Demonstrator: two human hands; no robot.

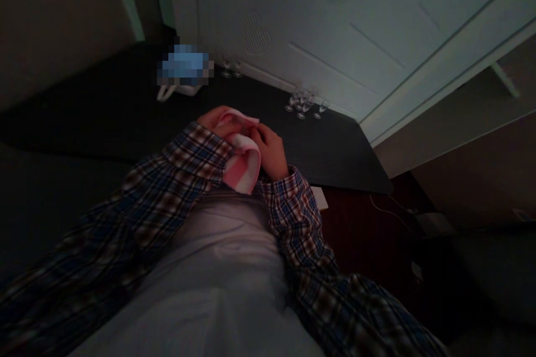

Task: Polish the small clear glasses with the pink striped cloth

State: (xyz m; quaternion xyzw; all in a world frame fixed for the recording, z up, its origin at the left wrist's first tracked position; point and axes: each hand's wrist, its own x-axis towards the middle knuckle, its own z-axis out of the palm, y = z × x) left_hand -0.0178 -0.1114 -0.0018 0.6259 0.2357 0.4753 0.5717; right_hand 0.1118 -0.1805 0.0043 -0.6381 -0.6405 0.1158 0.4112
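Observation:
A pink-and-white striped cloth (242, 168) is bunched between my hands, just in front of my body and near the close edge of the dark table. My left hand (213, 118) has its fingers wrapped in the upper fold of the cloth. On the other side, my right hand (270, 149) is closed, its fingertips pinching the cloth near the middle. Whether something small is wrapped inside the folds is too dark to make out. Beyond my hands, several small stemmed glasses (302, 101) stand in a cluster on the table.
The dark table (339, 150) runs across in front of me, against a pale panel (288, 17) with heart patterns. A white item with a strap (188, 90), its blue top pixelated, sits at back left. More small glasses (231, 68) stand beside it. A thin cable (383, 210) lies at right.

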